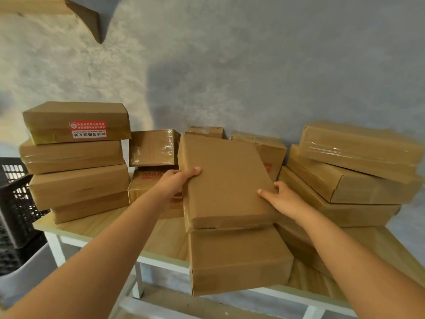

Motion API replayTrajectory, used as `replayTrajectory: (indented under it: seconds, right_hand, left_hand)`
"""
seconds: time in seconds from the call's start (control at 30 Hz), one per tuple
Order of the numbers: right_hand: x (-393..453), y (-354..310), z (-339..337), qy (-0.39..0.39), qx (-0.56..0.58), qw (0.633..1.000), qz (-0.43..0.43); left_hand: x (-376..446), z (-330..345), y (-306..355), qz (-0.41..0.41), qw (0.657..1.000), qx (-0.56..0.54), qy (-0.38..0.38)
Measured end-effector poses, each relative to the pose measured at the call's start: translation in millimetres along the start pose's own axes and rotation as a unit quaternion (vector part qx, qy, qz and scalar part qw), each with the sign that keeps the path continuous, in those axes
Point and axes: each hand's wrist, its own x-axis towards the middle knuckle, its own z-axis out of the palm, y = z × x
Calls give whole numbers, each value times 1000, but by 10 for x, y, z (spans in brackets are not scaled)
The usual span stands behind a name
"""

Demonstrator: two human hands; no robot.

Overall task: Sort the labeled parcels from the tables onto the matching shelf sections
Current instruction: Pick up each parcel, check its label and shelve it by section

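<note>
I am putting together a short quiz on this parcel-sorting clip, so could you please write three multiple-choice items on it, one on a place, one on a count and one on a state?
1. Where does the black crate stand?
A. left of the table
B. on the table
C. on the right stack

2. How many parcels are in the left stack?
A. two
B. four
C. seven

3. How is the flat parcel in the middle held?
A. by one hand
B. by both hands
C. by no hand

Answers: 1 A, it stands beyond the left edge of the table. 2 B, four boxes lie one on another. 3 B, the left hand and the right hand grip its opposite edges.
</note>
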Motion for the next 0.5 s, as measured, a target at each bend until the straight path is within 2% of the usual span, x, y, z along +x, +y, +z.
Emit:
replayTrajectory:
  seconds: [0.1, 0.2, 0.27, 0.37, 0.43, 0.5]
  right_hand:
    - [5, -38, -117, -21, 135, 991, 6]
    - [10, -67, -248, -84, 267, 960, 2]
    - [-61, -154, -346, -115, 312, 943, -18]
    - [-108, -270, -438, -111, 344, 931, -46]
    - [-125, -369, -420, -96, 361, 925, -67]
    - [-131, -469, -363, -64, 374, 922, -76]
  left_hand:
    - [-60, -73, 218, 71, 997, -12, -12]
    - [-106, -148, 356, 125, 991, -30, -36]
    - [-158, -203, 421, 141, 987, -51, -55]
    - [-181, -245, 503, 139, 986, -70, -66]
    - [-195, -187, 570, 131, 989, -55, -32]
    - [-118, -108, 619, 134, 990, 16, 48]
